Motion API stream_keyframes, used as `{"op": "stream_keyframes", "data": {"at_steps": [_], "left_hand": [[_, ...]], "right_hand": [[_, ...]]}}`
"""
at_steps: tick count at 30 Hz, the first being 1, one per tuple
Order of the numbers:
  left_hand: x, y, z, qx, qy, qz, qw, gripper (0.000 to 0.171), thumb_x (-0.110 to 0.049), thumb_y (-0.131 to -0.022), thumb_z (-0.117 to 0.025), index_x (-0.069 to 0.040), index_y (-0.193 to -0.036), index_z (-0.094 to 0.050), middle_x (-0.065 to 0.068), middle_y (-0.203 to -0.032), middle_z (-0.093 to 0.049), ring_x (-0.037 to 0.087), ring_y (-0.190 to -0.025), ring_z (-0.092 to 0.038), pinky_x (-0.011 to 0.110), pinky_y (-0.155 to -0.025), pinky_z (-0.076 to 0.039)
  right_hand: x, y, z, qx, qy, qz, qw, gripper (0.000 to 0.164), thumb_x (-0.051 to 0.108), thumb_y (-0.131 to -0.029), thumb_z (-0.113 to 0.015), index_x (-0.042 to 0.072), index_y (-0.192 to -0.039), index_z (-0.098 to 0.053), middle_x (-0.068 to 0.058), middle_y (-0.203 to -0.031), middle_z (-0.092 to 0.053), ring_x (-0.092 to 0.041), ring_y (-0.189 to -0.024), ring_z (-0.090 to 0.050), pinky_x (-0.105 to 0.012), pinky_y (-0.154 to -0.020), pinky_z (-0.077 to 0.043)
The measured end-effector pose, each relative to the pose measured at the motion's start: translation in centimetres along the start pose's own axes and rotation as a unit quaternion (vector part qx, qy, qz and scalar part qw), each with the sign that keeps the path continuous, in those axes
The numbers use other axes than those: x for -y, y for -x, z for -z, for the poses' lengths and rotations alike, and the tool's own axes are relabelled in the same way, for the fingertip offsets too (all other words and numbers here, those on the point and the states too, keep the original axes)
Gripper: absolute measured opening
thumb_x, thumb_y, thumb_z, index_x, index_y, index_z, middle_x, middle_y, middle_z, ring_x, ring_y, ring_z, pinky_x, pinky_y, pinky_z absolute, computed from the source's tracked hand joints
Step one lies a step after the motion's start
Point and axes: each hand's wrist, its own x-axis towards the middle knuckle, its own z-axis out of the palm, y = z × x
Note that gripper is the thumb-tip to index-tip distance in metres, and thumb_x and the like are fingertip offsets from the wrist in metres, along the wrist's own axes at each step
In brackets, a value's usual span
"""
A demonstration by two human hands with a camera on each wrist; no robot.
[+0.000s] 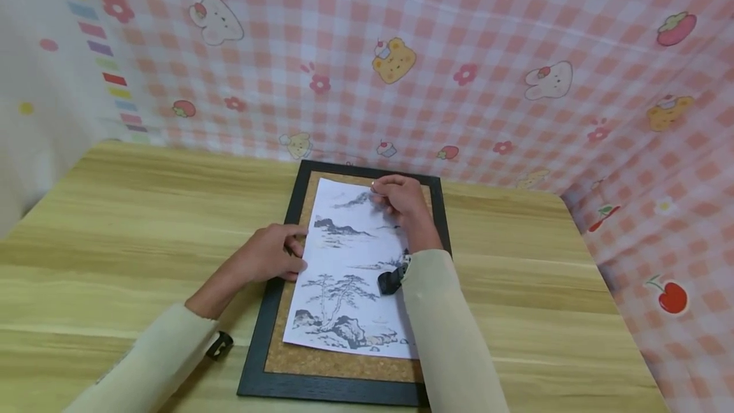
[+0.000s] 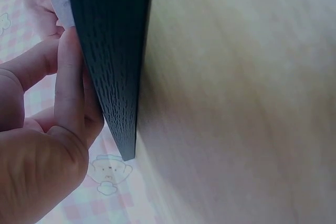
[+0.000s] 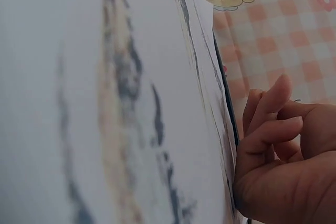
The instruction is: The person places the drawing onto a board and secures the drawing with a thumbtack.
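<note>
A white sheet of paper (image 1: 335,253) with grey ink-wash mountains and pine trees lies on a cork board (image 1: 344,365) with a black frame (image 1: 332,389). At the sheet's left edge, my left hand (image 1: 269,252) touches the paper with its thumb and a finger, reaching over the frame's side. My right hand (image 1: 404,197) is over the sheet's upper right part, fingers curled. Its thumb and forefinger meet at a small pale thing, too small to identify. The right wrist view shows this hand (image 3: 294,156) close beside the paper, its fingers bent.
The board lies on a wood-grain table (image 1: 172,209), its far end near a pink gingham cloth (image 1: 344,81) with cartoon animals and fruit. The cloth also hangs along the right side. Each sleeve has a black wrist device (image 1: 392,280).
</note>
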Motion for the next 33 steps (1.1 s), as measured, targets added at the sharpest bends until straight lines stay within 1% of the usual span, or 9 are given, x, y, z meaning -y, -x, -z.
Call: {"op": "stream_keyframes", "data": {"at_steps": [5, 11, 18, 25, 33], "left_hand": [[-0.13, -0.07, 0.03, -0.001, -0.003, 0.003, 1.0000, 0.066, 0.008, -0.088, -0.070, 0.012, -0.147, -0.042, 0.016, -0.098, -0.062, 0.018, -0.071, -0.070, 0.032, -0.066, -0.063], [-0.09, -0.09, -0.04, -0.005, -0.001, 0.004, 1.0000, 0.065, 0.009, -0.088, -0.070, 0.012, -0.147, -0.043, 0.016, -0.098, -0.063, 0.018, -0.070, -0.070, 0.032, -0.065, -0.063], [-0.02, 0.00, -0.05, -0.004, 0.004, 0.003, 1.0000, 0.065, 0.010, -0.088, -0.070, 0.013, -0.147, -0.042, 0.016, -0.098, -0.063, 0.018, -0.071, -0.070, 0.032, -0.065, -0.063], [0.05, -0.02, -0.03, -0.004, 0.001, -0.001, 1.0000, 0.065, 0.009, -0.088, -0.070, 0.013, -0.147, -0.042, 0.016, -0.097, -0.063, 0.018, -0.070, -0.070, 0.032, -0.065, -0.063], [0.08, -0.05, -0.10, -0.007, -0.002, -0.001, 1.0000, 0.065, 0.009, -0.087, -0.071, 0.013, -0.146, -0.043, 0.016, -0.096, -0.062, 0.017, -0.070, -0.070, 0.032, -0.064, -0.063]], "right_hand": [[0.03, -0.19, 0.16, -0.014, 0.032, 0.002, 0.999, 0.011, 0.014, -0.097, -0.071, 0.007, -0.104, -0.076, -0.006, -0.086, -0.072, -0.012, -0.058, -0.056, -0.024, -0.047, -0.041], [0.20, -0.12, 0.22, -0.017, 0.065, -0.003, 0.998, 0.011, 0.013, -0.098, -0.069, 0.007, -0.104, -0.076, -0.006, -0.087, -0.071, -0.013, -0.058, -0.057, -0.026, -0.049, -0.042], [0.15, -0.30, -0.03, -0.012, 0.089, 0.002, 0.996, 0.010, 0.009, -0.098, -0.068, 0.004, -0.102, -0.076, -0.004, -0.075, -0.068, -0.013, -0.053, -0.049, -0.026, -0.047, -0.039], [0.18, -0.50, -0.17, -0.025, 0.113, 0.006, 0.993, 0.010, 0.008, -0.099, -0.066, 0.003, -0.099, -0.075, -0.004, -0.075, -0.067, -0.013, -0.052, -0.051, -0.025, -0.046, -0.038], [0.26, -0.75, -0.43, -0.029, 0.136, 0.012, 0.990, 0.009, 0.007, -0.097, -0.069, 0.003, -0.096, -0.076, -0.004, -0.064, -0.063, -0.013, -0.051, -0.049, -0.025, -0.045, -0.037]]}}
